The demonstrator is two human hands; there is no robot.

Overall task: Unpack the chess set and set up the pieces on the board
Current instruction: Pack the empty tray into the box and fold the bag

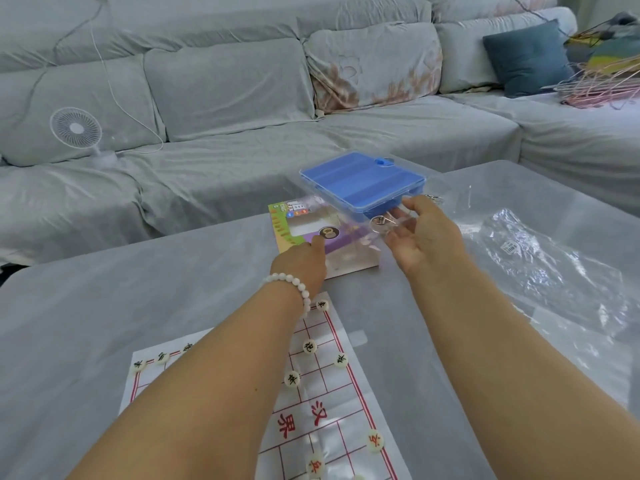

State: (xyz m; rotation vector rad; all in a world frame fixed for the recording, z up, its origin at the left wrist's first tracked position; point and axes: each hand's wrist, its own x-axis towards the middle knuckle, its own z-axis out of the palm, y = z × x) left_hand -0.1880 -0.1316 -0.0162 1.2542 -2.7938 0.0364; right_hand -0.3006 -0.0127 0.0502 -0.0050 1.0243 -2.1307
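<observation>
A white paper chess board (311, 396) with red lines lies on the grey table, near me. Several cream round pieces (291, 378) sit on its lines. Beyond it a clear plastic case (349, 258) rests on a colourful cardboard box (287, 230). My left hand (301, 263), with a bead bracelet, reaches into the case and pinches a dark round piece (328, 232) at its fingertips. My right hand (422, 233) grips the front edge of the case's raised clear lid with its blue tray (360, 181), thumb on top and fingers beneath.
A crumpled clear plastic bag (540, 271) lies on the table to the right. A grey sofa (242, 150) runs behind the table, with a small white fan (76, 128), a blue cushion (526, 57) and a heap of hangers (602, 81).
</observation>
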